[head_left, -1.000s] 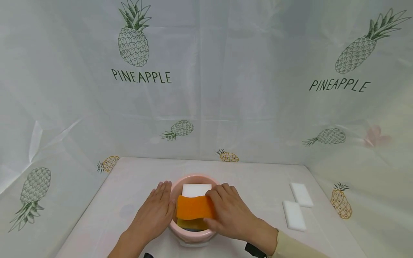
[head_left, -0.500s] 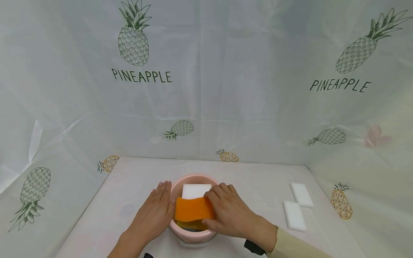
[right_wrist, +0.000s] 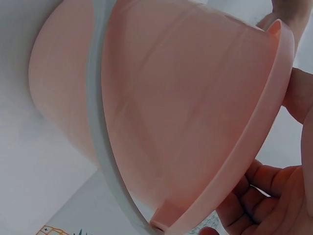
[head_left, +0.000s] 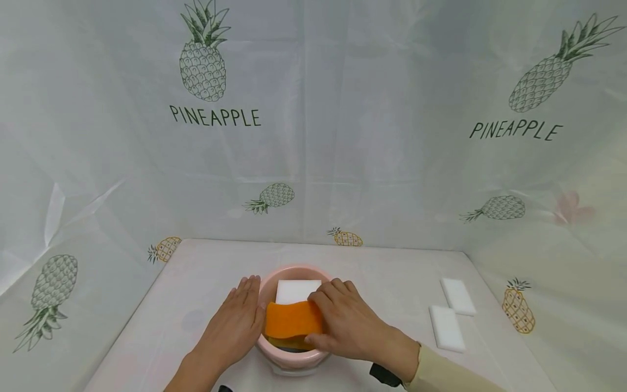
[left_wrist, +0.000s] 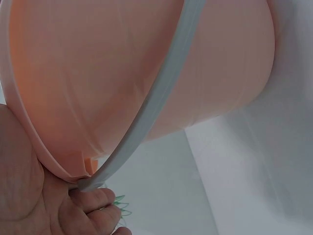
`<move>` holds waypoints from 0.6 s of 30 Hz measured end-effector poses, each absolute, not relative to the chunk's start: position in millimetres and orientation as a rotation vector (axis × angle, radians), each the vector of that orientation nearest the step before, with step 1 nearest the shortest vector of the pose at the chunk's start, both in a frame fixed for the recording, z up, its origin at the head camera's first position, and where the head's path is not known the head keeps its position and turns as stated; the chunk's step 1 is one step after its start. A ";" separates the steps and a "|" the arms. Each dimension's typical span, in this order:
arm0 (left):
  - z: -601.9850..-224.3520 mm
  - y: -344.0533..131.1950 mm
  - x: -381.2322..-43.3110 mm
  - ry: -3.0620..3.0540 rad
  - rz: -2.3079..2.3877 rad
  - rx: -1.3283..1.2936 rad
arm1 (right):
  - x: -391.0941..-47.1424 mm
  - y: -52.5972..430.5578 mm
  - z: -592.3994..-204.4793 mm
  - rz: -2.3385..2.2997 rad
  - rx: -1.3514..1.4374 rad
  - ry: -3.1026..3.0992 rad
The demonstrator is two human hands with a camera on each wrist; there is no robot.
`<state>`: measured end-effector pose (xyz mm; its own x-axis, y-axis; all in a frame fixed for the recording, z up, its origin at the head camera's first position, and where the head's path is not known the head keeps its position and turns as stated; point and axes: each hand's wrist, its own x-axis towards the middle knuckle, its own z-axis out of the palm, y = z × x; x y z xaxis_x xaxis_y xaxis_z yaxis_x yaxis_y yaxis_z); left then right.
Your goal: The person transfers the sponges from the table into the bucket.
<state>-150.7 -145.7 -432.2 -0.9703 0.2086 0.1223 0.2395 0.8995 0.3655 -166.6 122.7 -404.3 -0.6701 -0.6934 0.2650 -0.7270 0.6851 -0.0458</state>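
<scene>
A pink bucket point(head_left: 289, 359) with a grey handle point(left_wrist: 142, 122) stands on the table. My left hand point(head_left: 234, 321) lies along its left rim, fingers straight, palm against the rim in the left wrist view. With my right hand point(head_left: 349, 324) I grip the right end of a wavy orange sponge point(head_left: 294, 320) at the bucket's mouth. Under it shows a darker yellow piece point(head_left: 289, 343), and behind it a white block-shaped sponge point(head_left: 297, 291) sits inside the bucket. The orange sponge is hidden in the right wrist view, where the right hand point(right_wrist: 269, 200) reaches over the rim.
Two white sponge blocks, a nearer one point(head_left: 447, 328) and a farther one point(head_left: 458, 296), lie on the right side of the table point(head_left: 392, 277). A pineapple-printed curtain point(head_left: 372, 136) hangs behind and at both sides.
The orange sponge has shifted slightly toward me and to the left with my right hand, baring more of the white block behind it. The left hand has stayed in place.
</scene>
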 end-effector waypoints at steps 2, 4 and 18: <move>-432.7 -145.9 -150.5 -2.972 -0.598 -0.364 | -166.7 122.7 -404.6 0.203 1.148 -2.671; -433.0 -146.2 -150.4 -2.960 -0.605 -0.376 | -166.4 123.1 -404.7 0.191 1.154 -2.665; -432.6 -146.5 -150.2 -2.951 -0.606 -0.379 | -164.7 124.7 -408.0 0.155 1.138 -2.600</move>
<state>-150.2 -146.5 -432.6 -0.9634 0.2211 0.1518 0.2630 0.8895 0.3736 -164.7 124.7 -408.0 -0.6420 -0.7000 0.3128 -0.7323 0.6807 0.0206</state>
